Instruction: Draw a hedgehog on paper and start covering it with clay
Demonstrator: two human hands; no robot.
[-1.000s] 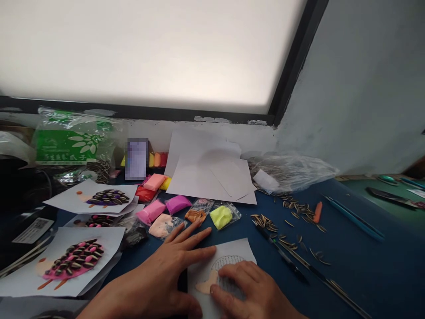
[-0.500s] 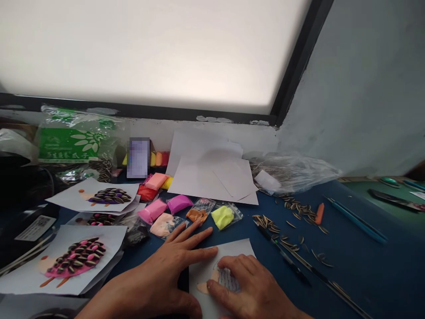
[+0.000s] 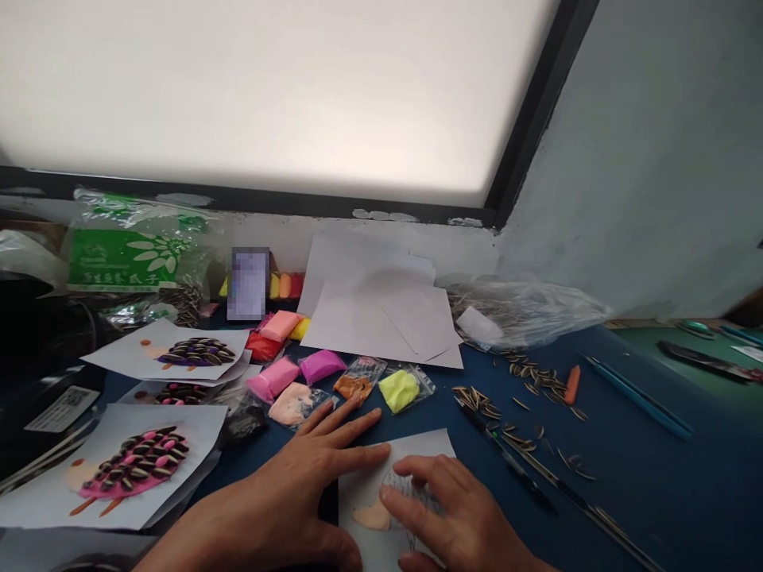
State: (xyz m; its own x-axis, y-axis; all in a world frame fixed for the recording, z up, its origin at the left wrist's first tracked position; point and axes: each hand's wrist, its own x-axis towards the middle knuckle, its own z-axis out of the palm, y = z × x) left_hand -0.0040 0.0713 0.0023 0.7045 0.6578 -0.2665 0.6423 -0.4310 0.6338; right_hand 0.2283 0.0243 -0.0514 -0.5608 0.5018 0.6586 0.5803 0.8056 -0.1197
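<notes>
A white sheet of paper point(image 3: 418, 450) lies in front of me, with pencil lines drawn on it. A flat piece of peach modelling clay point(image 3: 370, 516) is stuck on its left part. My left hand point(image 3: 315, 469) is spread over the sheet's left edge, one fingertip on the paper and the others stretched toward the clay packets. Above the drawn lines is my right hand point(image 3: 456, 508), its fingers bent and apart beside the peach clay. It partly hides the drawing, and I see nothing held in it.
Finished hedgehog pictures with sunflower seeds point(image 3: 140, 461) lie at the left. Beyond my hands are packets of coloured clay point(image 3: 398, 389) and white sheets point(image 3: 381, 318). To the right lie loose sunflower seeds point(image 3: 477, 401), a black pen point(image 3: 506, 453) and blue tweezers point(image 3: 637, 397).
My right hand's fingers have lifted off the peach clay and moved slightly right, uncovering more of it. My left hand stays where it was.
</notes>
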